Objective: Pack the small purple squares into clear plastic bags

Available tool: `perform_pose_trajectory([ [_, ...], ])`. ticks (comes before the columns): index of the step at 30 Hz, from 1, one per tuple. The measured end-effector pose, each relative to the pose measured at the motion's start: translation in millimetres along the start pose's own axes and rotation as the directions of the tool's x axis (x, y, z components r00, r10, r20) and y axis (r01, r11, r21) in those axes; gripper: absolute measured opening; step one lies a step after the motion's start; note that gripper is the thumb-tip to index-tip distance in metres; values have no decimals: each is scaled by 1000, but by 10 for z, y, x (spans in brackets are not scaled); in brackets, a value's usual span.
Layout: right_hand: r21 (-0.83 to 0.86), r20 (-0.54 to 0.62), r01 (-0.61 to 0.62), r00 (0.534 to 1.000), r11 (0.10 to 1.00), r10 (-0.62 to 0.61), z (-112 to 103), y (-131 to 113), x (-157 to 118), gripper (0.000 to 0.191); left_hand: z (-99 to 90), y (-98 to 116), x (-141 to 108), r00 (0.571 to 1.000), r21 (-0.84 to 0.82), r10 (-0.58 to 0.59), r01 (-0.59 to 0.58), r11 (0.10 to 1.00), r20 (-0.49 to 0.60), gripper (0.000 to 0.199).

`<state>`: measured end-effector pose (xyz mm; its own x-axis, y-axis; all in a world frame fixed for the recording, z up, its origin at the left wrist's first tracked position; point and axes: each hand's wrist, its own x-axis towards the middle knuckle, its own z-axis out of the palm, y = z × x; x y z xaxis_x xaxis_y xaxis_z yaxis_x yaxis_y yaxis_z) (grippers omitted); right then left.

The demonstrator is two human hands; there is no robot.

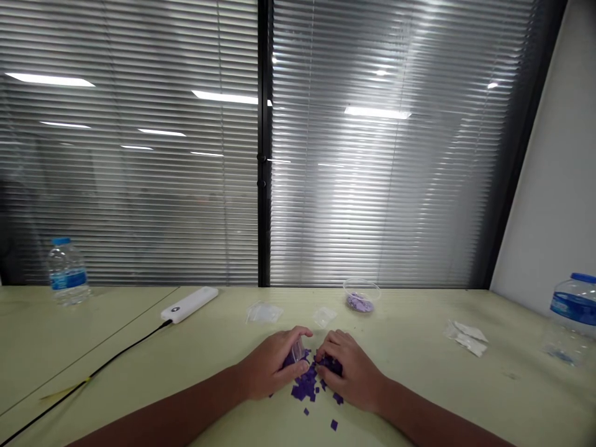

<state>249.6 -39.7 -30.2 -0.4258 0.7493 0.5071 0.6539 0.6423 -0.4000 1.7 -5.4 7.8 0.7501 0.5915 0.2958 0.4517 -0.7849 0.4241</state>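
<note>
left hand [267, 366] curled round clear cup [297, 351]; right hand [354, 371] cupped over some purple squares [305, 386], grip unclear. main pile on tabletop [410, 341] between both, slightly near; neither hand clearly nearer, no long axis.

Purple squares [305, 386] lie heaped beside clear cup [298, 349].
</note>
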Motion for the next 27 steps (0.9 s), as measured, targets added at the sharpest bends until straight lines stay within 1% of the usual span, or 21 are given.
perform_pose_trajectory([
  [7,16,12,-12,1000,1000,12,-21,-31,3,9,12,-2,-12,1000,-43,-10,9,999,-5,49],
  [15,10,5,8,1000,1000,-8,-25,-30,6,9,-19,53,2,998,-30,24,-26,999,-63,44],
  [22,-2,0,21,1000,1000,-21,-25,-28,6,7,-8,30,2,998,-16,18,-19,1000,-68,47],
  [27,-8,4,20,1000,1000,-20,-19,-15,7,7,-14,31,4,999,-14,20,-21,1000,-47,48],
])
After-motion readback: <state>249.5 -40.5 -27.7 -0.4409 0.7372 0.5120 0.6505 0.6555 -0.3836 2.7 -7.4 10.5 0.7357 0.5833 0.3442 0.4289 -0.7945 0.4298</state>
